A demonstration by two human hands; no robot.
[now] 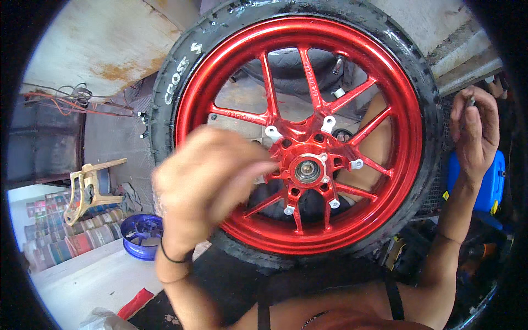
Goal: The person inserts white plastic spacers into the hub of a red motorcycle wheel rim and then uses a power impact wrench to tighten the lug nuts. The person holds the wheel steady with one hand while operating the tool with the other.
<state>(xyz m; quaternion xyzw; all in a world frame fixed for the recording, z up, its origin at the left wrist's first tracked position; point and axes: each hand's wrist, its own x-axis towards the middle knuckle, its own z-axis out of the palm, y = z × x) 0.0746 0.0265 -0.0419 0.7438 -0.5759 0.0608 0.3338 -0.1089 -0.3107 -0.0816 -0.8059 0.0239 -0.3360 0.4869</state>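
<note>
In front of me is a motorcycle wheel with a glossy red spoked rim (404,165) and a black tire (432,159). White lettering marks the tire's upper left sidewall. A round bearing (307,169) sits in the hub, with several silver lugs around it. My left hand (212,179), smeared by motion, is over the rim's left side near the hub; whether it holds anything is unclear. Off the tire's right side, my right hand (477,129) is raised, its fingers closed on a small slim thing with a grey tip (471,101). Most of that thing is hidden.
A blue wheel rim (140,236) and a beige swingarm-like frame (88,190) are at left, near several stacked rolls or tins (82,239). Loose cables (80,96) hang by a rusty white panel (104,44). At right is a blue plastic container (489,181). Another tire (286,69) shows behind the spokes.
</note>
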